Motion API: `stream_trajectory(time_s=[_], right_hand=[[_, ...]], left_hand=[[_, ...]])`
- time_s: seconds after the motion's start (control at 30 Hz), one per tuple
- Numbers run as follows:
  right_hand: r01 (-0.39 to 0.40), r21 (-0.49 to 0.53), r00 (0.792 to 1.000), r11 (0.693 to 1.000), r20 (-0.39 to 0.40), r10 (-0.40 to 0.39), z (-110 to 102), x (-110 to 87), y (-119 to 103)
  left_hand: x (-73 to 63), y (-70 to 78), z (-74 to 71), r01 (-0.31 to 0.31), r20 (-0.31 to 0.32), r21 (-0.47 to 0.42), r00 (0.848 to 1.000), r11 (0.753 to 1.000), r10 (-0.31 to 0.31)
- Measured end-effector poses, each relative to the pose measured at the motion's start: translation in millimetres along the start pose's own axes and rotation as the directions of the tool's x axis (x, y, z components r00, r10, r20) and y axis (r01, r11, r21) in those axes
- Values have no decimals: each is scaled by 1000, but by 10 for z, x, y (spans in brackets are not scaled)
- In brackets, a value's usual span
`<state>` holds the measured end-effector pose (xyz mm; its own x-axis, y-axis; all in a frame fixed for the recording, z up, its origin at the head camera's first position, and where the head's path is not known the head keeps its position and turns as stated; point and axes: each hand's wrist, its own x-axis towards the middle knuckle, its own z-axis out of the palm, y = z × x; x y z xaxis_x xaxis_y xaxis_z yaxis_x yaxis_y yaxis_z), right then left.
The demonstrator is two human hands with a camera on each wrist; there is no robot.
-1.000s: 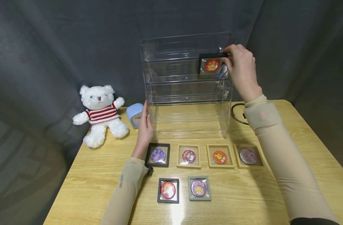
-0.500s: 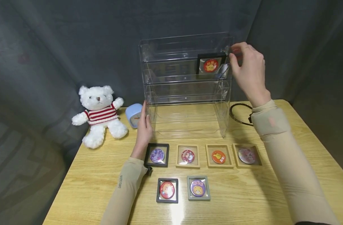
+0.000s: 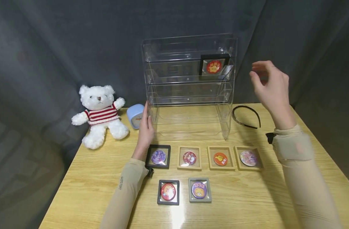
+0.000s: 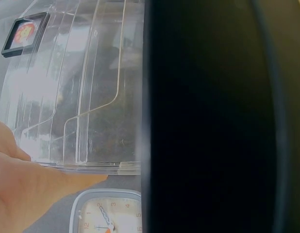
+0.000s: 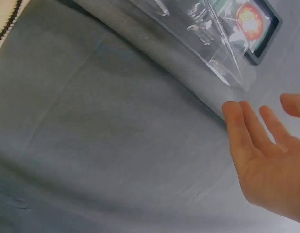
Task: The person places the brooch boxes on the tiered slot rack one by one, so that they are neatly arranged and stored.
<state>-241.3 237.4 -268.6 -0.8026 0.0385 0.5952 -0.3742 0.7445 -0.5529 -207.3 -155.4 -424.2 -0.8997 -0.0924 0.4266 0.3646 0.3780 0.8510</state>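
Observation:
A clear tiered display rack [image 3: 188, 83] stands at the back of the table. One black-framed badge [image 3: 214, 67], red with a yellow star, sits upright at the right end of an upper tier; the right wrist view catches the same badge [image 5: 250, 22]. My left hand [image 3: 146, 130] rests along the rack's left side with straight fingers, seen also in the left wrist view. Off to the right of the rack, my right hand [image 3: 273, 87] is in the air, fingers loosely bent and holding nothing.
In front of the rack lie framed badges: black [image 3: 158, 169], several wooden ones such as the thumbs-up frame [image 3: 221, 169], another black [image 3: 168, 203] and a grey one [image 3: 200, 200]. A white teddy bear [image 3: 100, 116], blue clock [image 3: 135, 112] and black headband [image 3: 256, 114] flank the rack.
My right hand has let go of the black-framed badge with the star and moved right and down, away from the rack. The badge stays on its tier. My left hand keeps its place.

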Motion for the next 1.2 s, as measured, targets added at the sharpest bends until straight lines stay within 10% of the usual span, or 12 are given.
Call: stream_trajectory(time_s=[1.2], right_hand=[[-120,218,944,968,326,44,-257,-1386,966]], left_hand=[[4,31,-6,41,19,-19,999,999,-41]])
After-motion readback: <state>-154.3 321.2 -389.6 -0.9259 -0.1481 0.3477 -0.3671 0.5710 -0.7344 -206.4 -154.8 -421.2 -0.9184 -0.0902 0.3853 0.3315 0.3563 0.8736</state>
